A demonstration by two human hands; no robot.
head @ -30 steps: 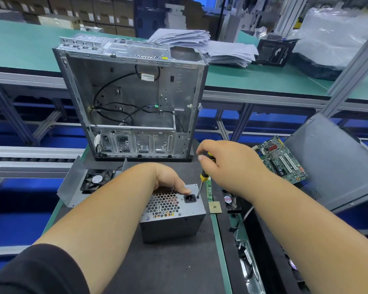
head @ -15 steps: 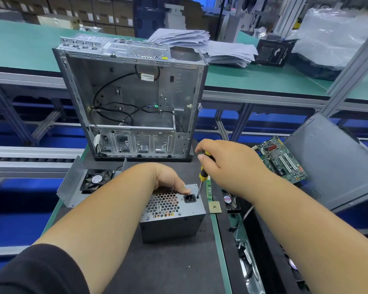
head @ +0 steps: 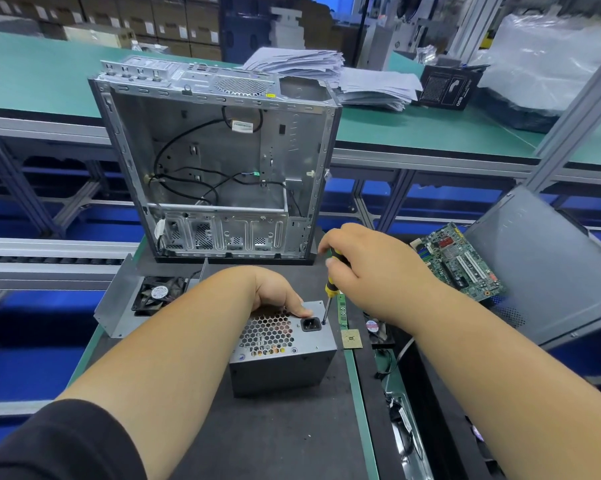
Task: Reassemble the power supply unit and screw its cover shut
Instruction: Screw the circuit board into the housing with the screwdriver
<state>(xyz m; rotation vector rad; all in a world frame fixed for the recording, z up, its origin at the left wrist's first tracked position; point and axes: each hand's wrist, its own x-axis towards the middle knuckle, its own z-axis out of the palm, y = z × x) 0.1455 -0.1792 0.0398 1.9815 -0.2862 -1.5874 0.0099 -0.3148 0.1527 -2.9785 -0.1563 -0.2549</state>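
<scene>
**Visitor:** What is the person doing right now?

**Onlooker:** They are driving a screw. A grey power supply unit (head: 281, 348) sits on the dark worktop (head: 257, 438), right in front of them. The left hand (head: 274, 292) rests on its far top edge, fingers curled over the rim to hold the box steady. The right hand (head: 364, 268) grips a yellow and black screwdriver (head: 329, 289), fingers closed around the handle. The tip stands in the top right corner of the unit, beside the power socket (head: 310, 323).

**Visitor:** How far along would you say it is?

**Onlooker:** The cover looks seated, so I judge this to be the fastening stage. I cannot see the screw head itself. The next move calls for keeping the shaft upright, pressing down and turning without slipping off.

**Visitor:** What else is around?

**Onlooker:** An empty computer case (head: 219, 168) stands open just behind the unit. A small fan (head: 160, 292) lies in a metal bracket to the left. A green circuit strip (head: 342, 311) and a processor chip (head: 351, 339) lie just right of the unit, close to the screwdriver. Farther right a motherboard (head: 460, 261) leans on a grey side panel (head: 548, 271).

**Visitor:** Anything in the way?

**Onlooker:** Nothing blocks the corner. The chip sits near enough to be knocked.
</scene>
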